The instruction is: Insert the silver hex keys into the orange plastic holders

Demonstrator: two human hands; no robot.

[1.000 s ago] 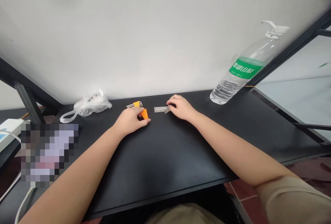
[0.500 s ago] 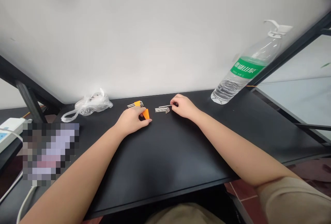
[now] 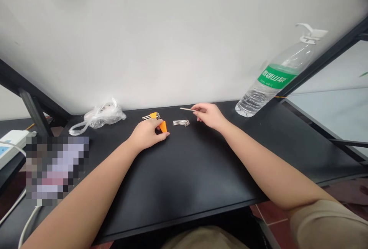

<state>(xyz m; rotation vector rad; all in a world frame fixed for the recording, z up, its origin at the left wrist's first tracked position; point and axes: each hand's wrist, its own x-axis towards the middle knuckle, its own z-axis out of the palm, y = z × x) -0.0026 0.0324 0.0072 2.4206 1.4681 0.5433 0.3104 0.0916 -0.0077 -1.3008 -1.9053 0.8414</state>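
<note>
My left hand [image 3: 147, 133] is closed on an orange plastic hex key holder [image 3: 163, 127], pinched between thumb and fingers over the black table. Just behind that hand lies a second orange holder [image 3: 153, 115] with several hex keys in it. Between my hands, a row of loose silver hex keys [image 3: 180, 122] rests on the tabletop. My right hand [image 3: 209, 116] grips a single hex key [image 3: 186, 109] by one end, raised above the table; its long arm points left and its gripped end is hidden by the fingers.
A large water bottle [image 3: 266, 82] with a green label stands at the back right. A clear plastic bag [image 3: 105, 115] lies at the back left. A blurred-out object [image 3: 59, 168] and a white power strip [image 3: 13, 145] are at the left. The wall [image 3: 172, 42] rises behind the black table [image 3: 184, 180].
My right hand has lifted the hex key up off the table, away from the loose row, and tilted it. My left hand holds the orange holder in the same place.
</note>
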